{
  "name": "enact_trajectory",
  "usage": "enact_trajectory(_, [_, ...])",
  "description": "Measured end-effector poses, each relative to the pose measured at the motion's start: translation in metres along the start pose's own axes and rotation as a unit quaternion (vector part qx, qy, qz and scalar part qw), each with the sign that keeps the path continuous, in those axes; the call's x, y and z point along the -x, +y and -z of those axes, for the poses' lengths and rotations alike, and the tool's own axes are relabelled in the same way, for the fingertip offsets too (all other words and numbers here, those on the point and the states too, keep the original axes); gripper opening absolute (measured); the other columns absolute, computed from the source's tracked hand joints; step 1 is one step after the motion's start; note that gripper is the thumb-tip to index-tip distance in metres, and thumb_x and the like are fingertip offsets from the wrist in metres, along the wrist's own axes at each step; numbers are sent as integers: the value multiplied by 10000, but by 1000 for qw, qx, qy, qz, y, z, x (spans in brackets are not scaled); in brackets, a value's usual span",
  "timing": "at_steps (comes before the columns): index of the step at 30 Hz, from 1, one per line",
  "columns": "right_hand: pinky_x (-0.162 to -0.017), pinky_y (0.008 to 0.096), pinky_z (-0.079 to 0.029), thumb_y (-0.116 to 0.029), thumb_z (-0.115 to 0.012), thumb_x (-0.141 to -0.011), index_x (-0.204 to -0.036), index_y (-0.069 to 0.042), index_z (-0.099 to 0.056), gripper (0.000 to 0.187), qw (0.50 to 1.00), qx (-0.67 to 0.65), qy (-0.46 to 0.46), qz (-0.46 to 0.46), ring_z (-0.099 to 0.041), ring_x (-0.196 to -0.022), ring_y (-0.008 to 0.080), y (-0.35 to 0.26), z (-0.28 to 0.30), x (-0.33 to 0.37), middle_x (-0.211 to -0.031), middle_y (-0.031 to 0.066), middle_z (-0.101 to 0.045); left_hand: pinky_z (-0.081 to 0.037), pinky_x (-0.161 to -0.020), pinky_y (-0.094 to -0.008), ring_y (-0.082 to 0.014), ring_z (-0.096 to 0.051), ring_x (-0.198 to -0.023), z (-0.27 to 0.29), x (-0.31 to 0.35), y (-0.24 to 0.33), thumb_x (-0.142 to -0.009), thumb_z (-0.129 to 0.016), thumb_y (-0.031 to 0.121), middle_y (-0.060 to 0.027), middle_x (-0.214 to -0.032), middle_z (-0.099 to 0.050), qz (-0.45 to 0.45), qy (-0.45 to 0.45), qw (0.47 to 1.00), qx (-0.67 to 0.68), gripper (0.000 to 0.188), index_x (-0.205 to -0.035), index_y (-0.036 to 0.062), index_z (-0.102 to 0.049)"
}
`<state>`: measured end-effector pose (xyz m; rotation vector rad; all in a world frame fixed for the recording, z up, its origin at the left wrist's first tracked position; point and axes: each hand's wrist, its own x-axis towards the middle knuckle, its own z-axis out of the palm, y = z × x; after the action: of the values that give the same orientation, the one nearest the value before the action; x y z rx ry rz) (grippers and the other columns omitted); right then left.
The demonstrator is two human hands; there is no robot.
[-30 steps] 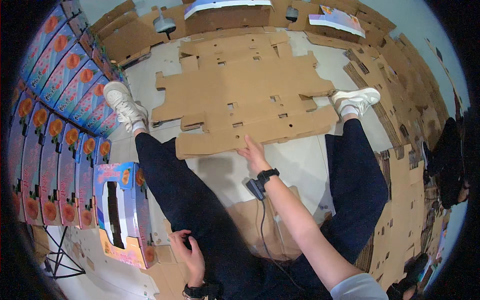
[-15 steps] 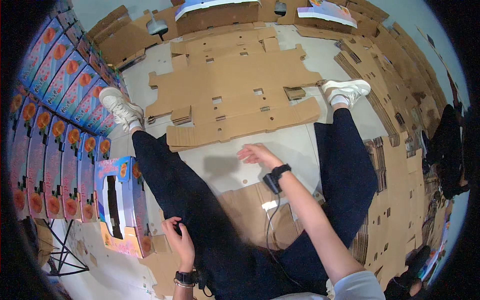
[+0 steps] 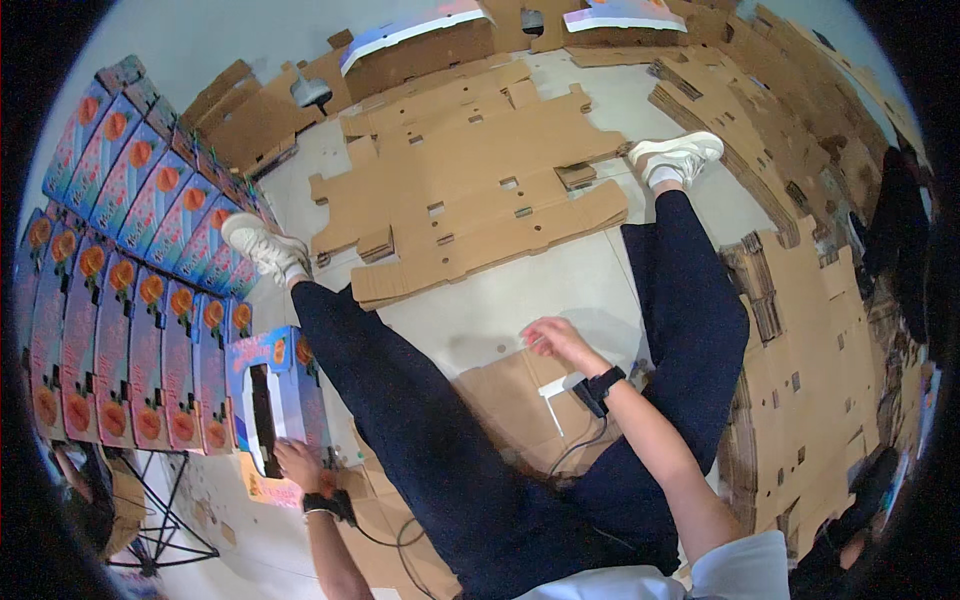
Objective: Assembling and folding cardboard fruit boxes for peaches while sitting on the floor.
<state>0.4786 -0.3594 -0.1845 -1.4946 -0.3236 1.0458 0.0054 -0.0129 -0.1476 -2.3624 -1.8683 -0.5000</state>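
To my left stands a blue, pink and orange printed carton (image 3: 312, 405) with a long dark cut-out in its face. My left hand (image 3: 298, 465) is at its lower part, fingers closed over the edge beside the cut-out. Some fingertips are hard to make out there. Between my legs, my right hand (image 3: 560, 340) hovers over the floor with loosely bent fingers apart and nothing visible in them. Beneath it lies a brown cardboard sheet (image 3: 500, 395). Beyond my hands a stack of flat brown die-cut cardboard blanks (image 3: 470, 180) spreads between my feet.
Rows of matching printed cartons (image 3: 130, 350) are stacked at the left. More flat cardboard (image 3: 800, 370) lies in piles on the right. A black metal stand (image 3: 165, 520) is at lower left. Cardboard pieces with white-blue printed panels (image 3: 415, 38) lean along the back.
My left hand has moved from beside my left knee down and left onto the printed carton. My right hand has shifted right and slightly nearer. The whole view has turned somewhat.
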Motion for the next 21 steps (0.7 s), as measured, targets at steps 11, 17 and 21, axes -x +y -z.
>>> enact_trajectory(11, [-734,264,-500,-320,-491,-992,-1054,-46,-641,318,988,22,-152,11,-616,-820,115,7,-65,62,-955,33,-666,-376,-937,-582,-414,-554,-1094,9,-41,-23,-850,-503,550,-218,-1132,-599,84,-148,979,-113,573,-1125,55,-588])
enact_trajectory(17, [-777,286,-513,-231,-490,-995,-1048,-7,-635,272,991,38,-123,27,-623,-833,142,4,-68,94,-960,59,-665,-447,-818,-485,-391,-636,-950,37,-8,3,-806,-683,491,-229,-938,-663,36,-60,996,63,535,-964,-5,-560])
enact_trajectory(21, [-774,278,-510,-234,-497,-999,-1052,-4,-635,274,990,20,-121,64,-624,-852,135,-8,-63,112,-949,63,-666,-434,-628,-368,-268,-521,-624,88,6,50,-810,-749,356,-129,-692,-575,-28,75,982,169,429,-798,-8,-523])
